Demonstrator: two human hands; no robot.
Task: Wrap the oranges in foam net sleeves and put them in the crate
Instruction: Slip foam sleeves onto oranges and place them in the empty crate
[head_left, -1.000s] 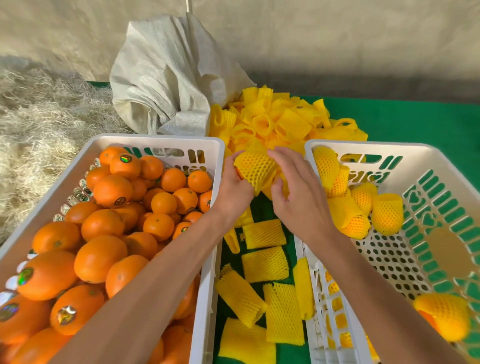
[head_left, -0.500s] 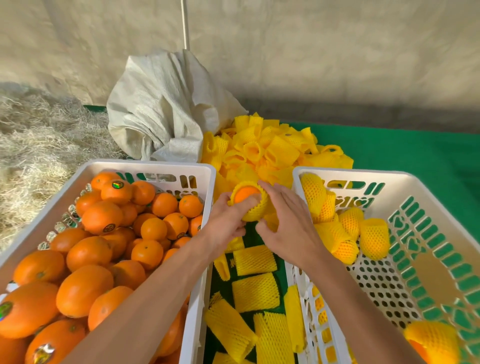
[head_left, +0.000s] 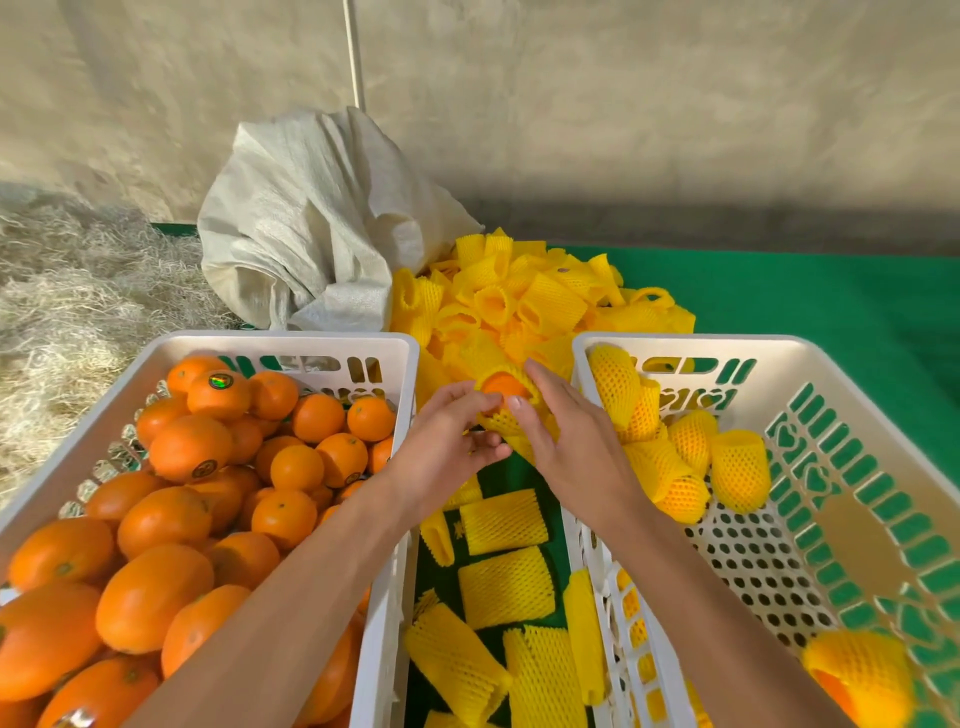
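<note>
Green cloth (head_left: 810, 296) under a pale wall (head_left: 571, 104), straw (head_left: 67, 291) at 10 o'clock, sack (head_left: 311, 228) and loose sleeves (head_left: 524, 296) at 12, my left hand (head_left: 447, 457) and right hand (head_left: 566, 447) together gripping a half-sleeved orange (head_left: 501, 387), seemingly between full crate (head_left: 291, 345) and right crate (head_left: 691, 344).

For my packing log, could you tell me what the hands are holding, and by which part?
Both hands hold one orange partly inside a foam net sleeve. The left hand and right hand pinch the sleeve's sides, just below its open end.
</note>
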